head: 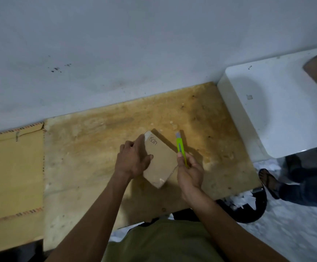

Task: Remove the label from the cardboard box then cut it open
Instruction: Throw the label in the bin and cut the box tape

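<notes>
The cardboard box (161, 161) lies mid-frame on the worktop (101, 140), its long axis running upper-left to lower-right between your hands: left hand (133, 159) pressing it flat-fingered, right hand (188, 171) gripping the green cutter (181, 148) along its right edge.

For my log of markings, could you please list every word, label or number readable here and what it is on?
"ISCIN" or similar, handwritten and hard to read: on the box, near its far corner.
Printed border marks on the flattened carton: too small to read.
Knife: no text visible.

Stained wooden table (101, 140) against a scuffed grey wall (116, 44) — white chair (278, 110) beside it.
</notes>
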Demonstrator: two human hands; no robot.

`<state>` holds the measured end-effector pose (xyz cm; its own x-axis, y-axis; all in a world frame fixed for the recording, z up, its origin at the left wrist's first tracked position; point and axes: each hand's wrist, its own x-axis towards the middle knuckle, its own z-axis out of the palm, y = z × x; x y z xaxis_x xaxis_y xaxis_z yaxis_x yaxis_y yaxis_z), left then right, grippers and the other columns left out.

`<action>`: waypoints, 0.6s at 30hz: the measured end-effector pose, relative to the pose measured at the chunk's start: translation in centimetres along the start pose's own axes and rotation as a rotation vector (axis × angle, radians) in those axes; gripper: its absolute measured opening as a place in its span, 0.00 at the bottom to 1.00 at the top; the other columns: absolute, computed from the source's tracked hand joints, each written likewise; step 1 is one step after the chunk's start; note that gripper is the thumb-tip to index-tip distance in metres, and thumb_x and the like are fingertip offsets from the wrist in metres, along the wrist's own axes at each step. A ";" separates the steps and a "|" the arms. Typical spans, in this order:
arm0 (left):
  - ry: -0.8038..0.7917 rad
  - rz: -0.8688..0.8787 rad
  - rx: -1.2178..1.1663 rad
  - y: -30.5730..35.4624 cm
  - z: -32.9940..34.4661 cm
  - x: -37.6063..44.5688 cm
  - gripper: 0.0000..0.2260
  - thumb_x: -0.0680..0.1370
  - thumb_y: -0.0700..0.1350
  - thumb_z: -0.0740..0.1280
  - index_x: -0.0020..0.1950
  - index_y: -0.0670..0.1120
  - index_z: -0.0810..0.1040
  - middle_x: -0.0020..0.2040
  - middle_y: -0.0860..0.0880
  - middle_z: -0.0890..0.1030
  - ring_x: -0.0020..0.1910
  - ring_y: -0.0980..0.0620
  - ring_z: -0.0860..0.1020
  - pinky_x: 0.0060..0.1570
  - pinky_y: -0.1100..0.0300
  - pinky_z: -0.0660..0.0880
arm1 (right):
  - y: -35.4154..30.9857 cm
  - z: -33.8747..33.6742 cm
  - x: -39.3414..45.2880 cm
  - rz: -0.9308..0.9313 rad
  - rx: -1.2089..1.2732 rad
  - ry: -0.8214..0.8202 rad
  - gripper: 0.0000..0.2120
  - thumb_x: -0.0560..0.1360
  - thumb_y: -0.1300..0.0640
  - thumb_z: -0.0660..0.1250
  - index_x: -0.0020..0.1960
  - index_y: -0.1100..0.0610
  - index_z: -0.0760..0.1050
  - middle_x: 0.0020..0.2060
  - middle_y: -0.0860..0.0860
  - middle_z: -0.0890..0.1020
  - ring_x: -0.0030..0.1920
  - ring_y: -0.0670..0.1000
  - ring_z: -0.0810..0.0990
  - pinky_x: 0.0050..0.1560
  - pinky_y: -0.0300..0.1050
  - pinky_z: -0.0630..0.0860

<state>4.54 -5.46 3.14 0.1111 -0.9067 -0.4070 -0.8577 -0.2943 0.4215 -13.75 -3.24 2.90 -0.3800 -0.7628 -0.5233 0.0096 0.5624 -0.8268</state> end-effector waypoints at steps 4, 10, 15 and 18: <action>0.104 -0.130 -0.161 -0.6 0.9 -3.0 0.35 0.75 0.57 0.70 0.77 0.55 0.56 0.64 0.38 0.71 0.64 0.37 0.68 0.58 0.45 0.73 | -1.7 1.2 1.3 -0.084 -0.081 -0.082 0.02 0.76 0.49 0.69 0.47 0.46 0.80 0.40 0.46 0.82 0.41 0.45 0.79 0.36 0.30 0.72; 0.183 -0.331 -0.350 0.0 2.5 -5.4 0.37 0.74 0.55 0.72 0.78 0.53 0.56 0.64 0.39 0.71 0.65 0.38 0.70 0.58 0.48 0.73 | -3.1 3.2 3.7 -0.180 -0.202 -0.240 0.08 0.76 0.50 0.69 0.53 0.51 0.82 0.45 0.49 0.84 0.45 0.46 0.78 0.41 0.37 0.73; 0.199 -0.400 -0.408 0.2 3.4 -5.6 0.36 0.75 0.54 0.72 0.77 0.50 0.57 0.64 0.39 0.69 0.65 0.38 0.70 0.60 0.47 0.73 | -2.9 4.7 4.6 -0.189 -0.243 -0.267 0.08 0.77 0.53 0.69 0.54 0.52 0.82 0.45 0.50 0.84 0.45 0.47 0.79 0.45 0.40 0.74; 0.199 -0.386 -0.402 0.0 3.6 -5.8 0.35 0.74 0.54 0.72 0.75 0.50 0.58 0.66 0.40 0.67 0.65 0.39 0.69 0.59 0.46 0.74 | -2.1 5.3 4.8 -0.195 -0.259 -0.248 0.09 0.76 0.54 0.70 0.55 0.55 0.82 0.44 0.49 0.83 0.44 0.47 0.78 0.45 0.39 0.72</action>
<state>2.08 0.88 2.59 0.5028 -0.7388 -0.4488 -0.4834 -0.6707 0.5625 -10.71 -9.80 1.07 -0.1166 -0.8993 -0.4216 -0.2858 0.4369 -0.8529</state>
